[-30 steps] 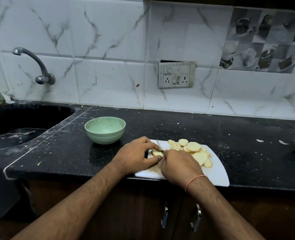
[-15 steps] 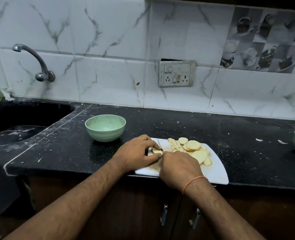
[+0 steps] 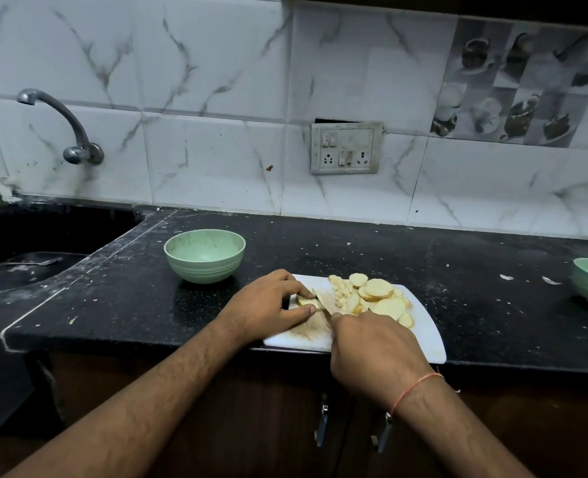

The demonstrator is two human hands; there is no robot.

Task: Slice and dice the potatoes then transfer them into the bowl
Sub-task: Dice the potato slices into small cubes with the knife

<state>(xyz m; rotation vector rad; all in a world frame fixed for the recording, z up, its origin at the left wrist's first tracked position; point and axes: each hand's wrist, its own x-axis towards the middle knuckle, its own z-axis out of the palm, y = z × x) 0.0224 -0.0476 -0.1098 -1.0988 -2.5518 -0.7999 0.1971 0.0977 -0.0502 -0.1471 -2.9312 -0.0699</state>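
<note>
Midway by my reading: left hand [image 3: 268,305] pinches a potato piece [image 3: 305,300], right hand [image 3: 372,353] grips the knife [image 3: 323,301]; slices [image 3: 379,298] piled at three o'clock, bowl [image 3: 204,255] at ten o'clock holds nothing.

1. Both forearms are bare, with no sleeves in view, and both carry visible hair along their length.
2. The left hand [image 3: 268,305] wears no ring, glove or band.
3. The right hand [image 3: 372,350] is also ungloved and ringless on its back.
4. A thin orange-pink thread [image 3: 413,388] circles the right wrist, with a small frayed end sticking out at its outer edge.
</note>
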